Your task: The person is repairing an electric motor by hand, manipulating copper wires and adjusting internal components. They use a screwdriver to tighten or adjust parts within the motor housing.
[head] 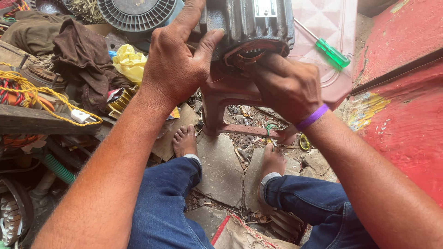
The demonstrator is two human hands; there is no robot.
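Ribbed dark motor housing (249,25) rests on a reddish plastic stool (230,92). Left hand (177,57) clasps its side, fingers spread wide; right hand (286,85) curls at the open winding end (fingertips hidden). Green-handled screwdriver (330,50) lies just beside.

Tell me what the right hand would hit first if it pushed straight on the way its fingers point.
The right hand points up and left into the open end of the dark ribbed motor housing. Its fingers seem already at the copper windings there, so those come first, though depth is hard to judge.
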